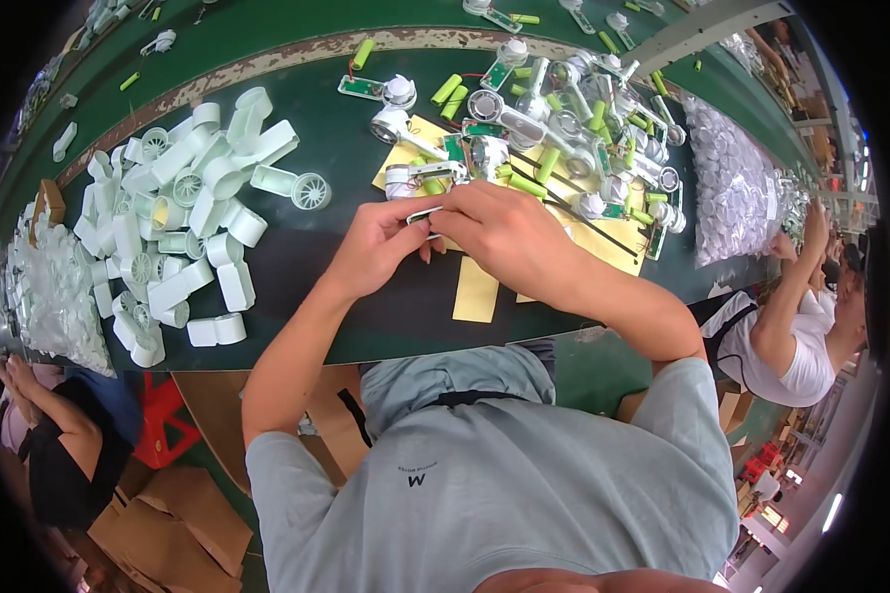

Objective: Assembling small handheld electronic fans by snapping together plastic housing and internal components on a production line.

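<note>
My left hand [369, 247] is closed on a small white plastic part [422, 216] with a dark edge, mostly hidden by the fingers. My right hand [504, 229] meets it from the other side, its fingertips pinched on the same part. Just beyond the hands lies a pile of small fan assemblies [487, 153] with white motors, green circuit boards and light-green battery cells [446, 89]. Some rest on yellow paper sheets [603, 245]. To the left is a heap of pale green fan housings [168, 212], one of them [292, 186] lying apart nearest my left hand.
The dark green table [311, 109] has a worn raised edge along its back. A bag of small white parts [727, 183] lies at the right, another clear bag [57, 292] at the far left. A yellow slip [475, 292] lies near the front edge. Co-workers [796, 326] sit on both sides.
</note>
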The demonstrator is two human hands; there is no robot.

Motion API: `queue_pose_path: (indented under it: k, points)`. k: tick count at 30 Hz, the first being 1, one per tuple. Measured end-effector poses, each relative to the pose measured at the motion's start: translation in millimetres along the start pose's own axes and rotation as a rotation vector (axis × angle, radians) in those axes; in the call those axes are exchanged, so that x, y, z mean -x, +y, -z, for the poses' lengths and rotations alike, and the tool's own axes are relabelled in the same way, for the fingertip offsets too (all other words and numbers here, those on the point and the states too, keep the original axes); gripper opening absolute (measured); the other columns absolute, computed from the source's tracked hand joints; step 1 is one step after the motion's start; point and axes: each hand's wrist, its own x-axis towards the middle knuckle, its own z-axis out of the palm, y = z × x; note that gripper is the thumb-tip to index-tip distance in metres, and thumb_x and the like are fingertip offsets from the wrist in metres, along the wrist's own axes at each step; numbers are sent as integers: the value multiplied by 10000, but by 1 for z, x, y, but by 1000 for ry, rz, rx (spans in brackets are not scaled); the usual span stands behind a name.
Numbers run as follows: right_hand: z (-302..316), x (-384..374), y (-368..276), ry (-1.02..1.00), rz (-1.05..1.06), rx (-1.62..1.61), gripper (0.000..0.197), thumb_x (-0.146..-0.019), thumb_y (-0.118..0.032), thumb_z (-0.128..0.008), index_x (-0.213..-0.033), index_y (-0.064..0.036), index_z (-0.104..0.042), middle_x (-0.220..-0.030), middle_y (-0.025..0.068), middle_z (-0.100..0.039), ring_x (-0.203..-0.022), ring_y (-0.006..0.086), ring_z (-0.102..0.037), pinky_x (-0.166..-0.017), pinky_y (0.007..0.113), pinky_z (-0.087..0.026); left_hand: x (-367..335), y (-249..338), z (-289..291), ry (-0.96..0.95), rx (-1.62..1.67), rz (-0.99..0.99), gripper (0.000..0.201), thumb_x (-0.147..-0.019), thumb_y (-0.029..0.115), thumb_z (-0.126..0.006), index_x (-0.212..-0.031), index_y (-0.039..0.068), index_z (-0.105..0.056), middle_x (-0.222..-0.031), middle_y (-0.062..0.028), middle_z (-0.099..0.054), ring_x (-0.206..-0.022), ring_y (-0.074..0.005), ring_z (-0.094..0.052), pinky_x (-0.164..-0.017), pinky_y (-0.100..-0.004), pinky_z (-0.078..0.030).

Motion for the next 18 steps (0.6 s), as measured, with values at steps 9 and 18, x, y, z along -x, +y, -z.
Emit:
queue_pose_path:
  k: [9,18]
  points:
    - [22,16,27,428,-276,-481,388,-901,-21,-663,-1286,-32,-616,-1120,133,-655,-891,194,-691,-703,298,-571,2,13,8,-26,158,-13,373,-936,37,-532,-1285,-79,-594,-960,-146,-679,-733,-148,-621,-631,-272,-523]
    - [11,5,29,-292,-515,-1629,568,-1009,-392,-491,-1454,-43,-432,-1409,126,-502,-1304,208,-478,-1099,378,-368,16,23,1,-185,600,-77,381,-896,78,-605,-1219,-124,-603,-983,-197,-680,-739,-201,-657,-582,-268,-513]
